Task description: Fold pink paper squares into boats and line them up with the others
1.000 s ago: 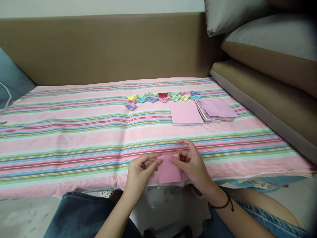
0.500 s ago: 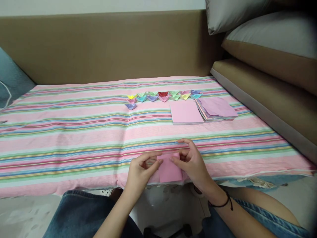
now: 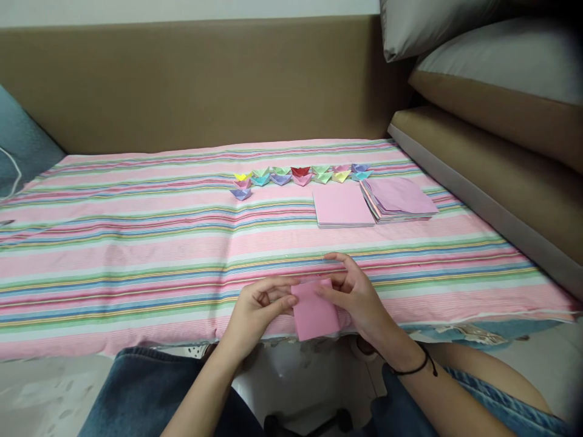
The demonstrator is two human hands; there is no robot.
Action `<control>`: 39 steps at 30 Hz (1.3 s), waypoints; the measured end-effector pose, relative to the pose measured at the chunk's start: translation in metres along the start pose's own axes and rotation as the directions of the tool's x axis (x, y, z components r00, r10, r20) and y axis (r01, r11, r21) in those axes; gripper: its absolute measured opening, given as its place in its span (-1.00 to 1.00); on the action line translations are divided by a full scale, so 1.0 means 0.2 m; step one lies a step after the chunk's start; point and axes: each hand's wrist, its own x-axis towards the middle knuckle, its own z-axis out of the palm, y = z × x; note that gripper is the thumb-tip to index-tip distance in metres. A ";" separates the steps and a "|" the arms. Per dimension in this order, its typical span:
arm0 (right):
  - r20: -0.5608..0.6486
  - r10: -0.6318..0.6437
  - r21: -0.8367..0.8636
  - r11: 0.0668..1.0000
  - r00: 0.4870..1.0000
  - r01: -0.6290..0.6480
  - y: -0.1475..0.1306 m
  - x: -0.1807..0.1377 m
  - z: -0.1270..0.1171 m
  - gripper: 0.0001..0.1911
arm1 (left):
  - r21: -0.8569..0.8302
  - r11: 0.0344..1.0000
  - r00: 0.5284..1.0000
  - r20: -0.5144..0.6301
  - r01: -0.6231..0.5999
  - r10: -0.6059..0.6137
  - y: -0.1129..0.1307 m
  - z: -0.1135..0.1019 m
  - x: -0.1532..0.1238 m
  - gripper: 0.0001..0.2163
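Observation:
Both hands hold a folded pink paper (image 3: 315, 312) just over the near edge of the striped cloth (image 3: 136, 255). My left hand (image 3: 255, 312) pinches its left edge with curled fingers. My right hand (image 3: 357, 297) grips the right side, thumb on top; a black band circles that wrist. Farther back lie a pink paper stack (image 3: 342, 206) and a fanned stack of lilac sheets (image 3: 398, 199). Behind them stand several small folded paper boats (image 3: 300, 176) in a row, in many colours.
A brown padded backrest (image 3: 204, 79) runs along the far side. Brown and grey cushions (image 3: 492, 103) pile up at the right. A dark blue pillow (image 3: 22, 145) sits at far left. My jeans-clad knees (image 3: 150, 394) are below the cloth's edge.
The pink paper has tilted slightly and shifted a little toward me; my left fingers have closed more onto its left edge. The view has drifted slightly.

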 end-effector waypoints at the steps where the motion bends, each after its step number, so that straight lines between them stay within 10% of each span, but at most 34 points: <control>1: 0.011 0.015 0.000 1.000 1.000 -0.015 -0.01 0.00 0.00 -0.33 | -0.003 1.000 1.000 -0.003 -0.001 0.001 0.00 0.00 0.00 -0.79; 39: -0.120 -0.066 -0.024 0.998 0.991 0.064 -0.02 0.03 -0.01 -0.38 | 0.071 0.997 0.972 -0.228 -0.035 0.050 -0.03 -0.01 0.01 -0.69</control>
